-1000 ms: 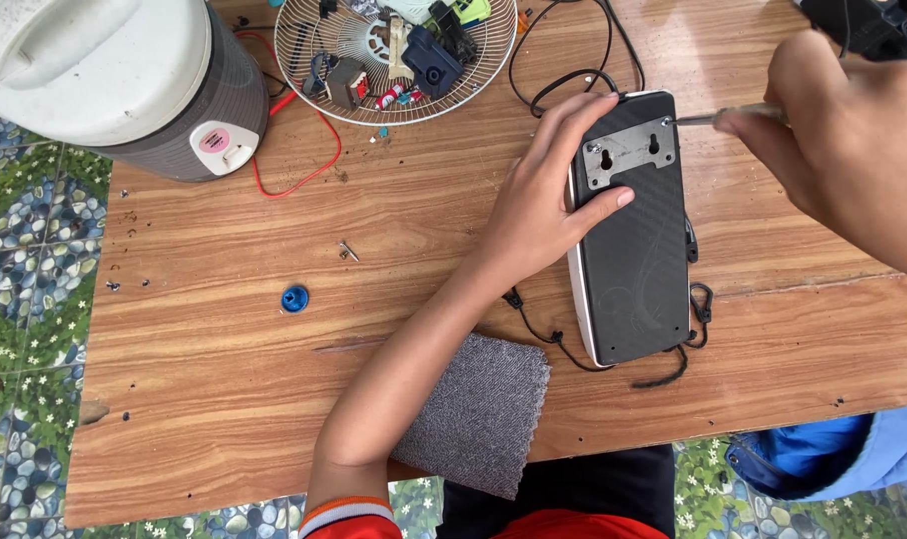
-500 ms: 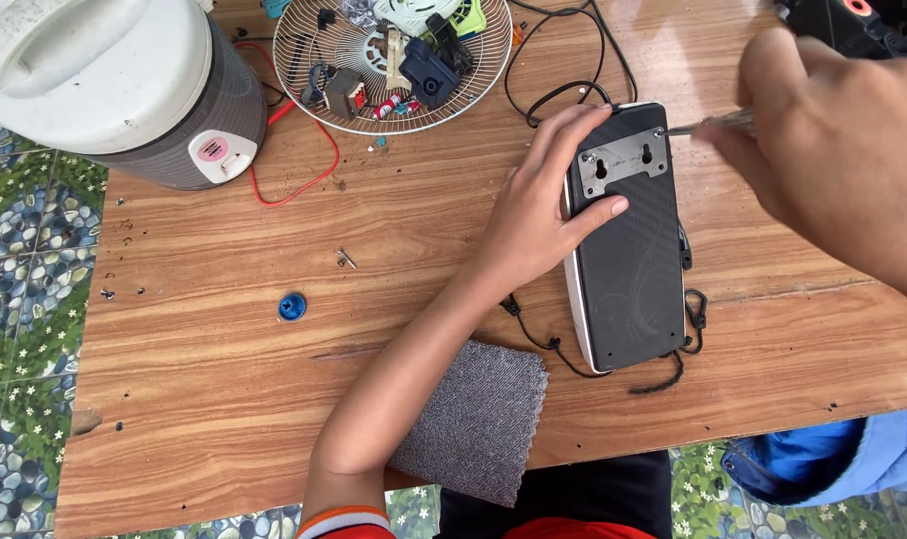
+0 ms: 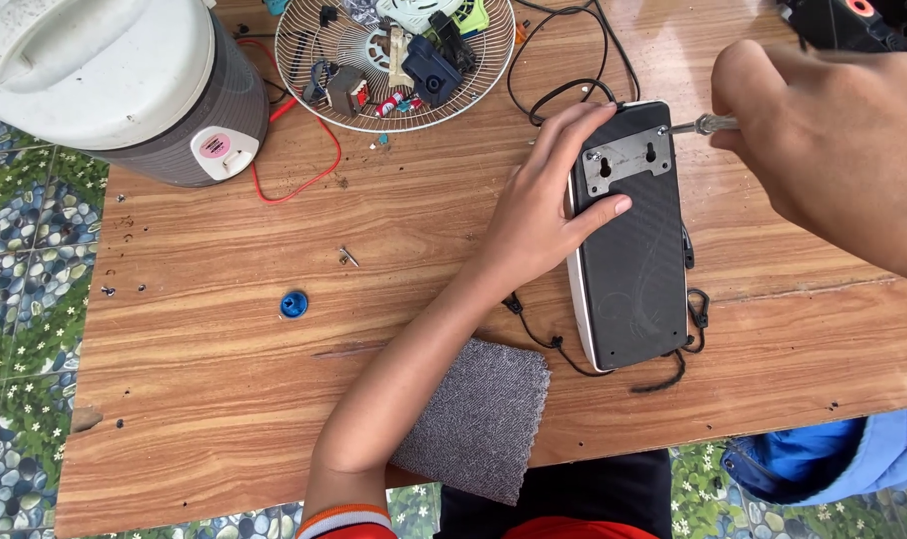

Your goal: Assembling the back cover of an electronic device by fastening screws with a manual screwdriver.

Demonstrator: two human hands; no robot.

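The black case lies flat on the table, plate up. The left hand presses it down, fingers spread. The right hand is closed around a screwdriver at the plate's corner screw; keep the tip square and the case pinned.

A device is lying on the right part of the table, with the left hand resting on its left edge and the right hand holding a screwdriver to its far right corner. A cloth is lying at the near edge, left of the device, and a cap and a screw are sitting farther left. A cooker is standing at the far left corner, and a fan grille holding parts is lying to its right.
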